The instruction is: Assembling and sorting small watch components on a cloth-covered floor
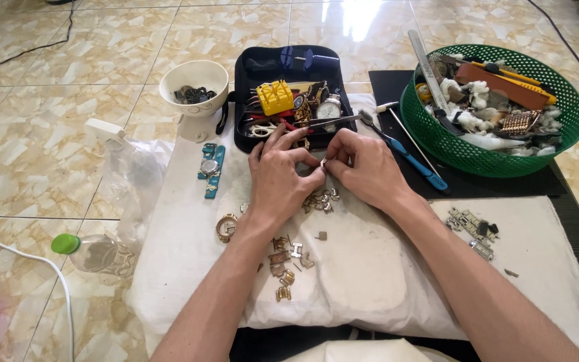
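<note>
Both hands, left hand (277, 175) and right hand (364, 169), pinch one small metal watch link (322, 163) between fingertips above a white cloth (363, 268). Behind, a black case (252, 70) holds watches and tools; a green basket (437, 134) holds scraps.

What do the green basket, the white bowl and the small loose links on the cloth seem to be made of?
Green basket: probably plastic, with an even colour and a moulded mesh wall. White bowl: likely glazed ceramic, smooth and glossy. Loose links: seemingly metal, gold and silver toned, with a shine.
</note>
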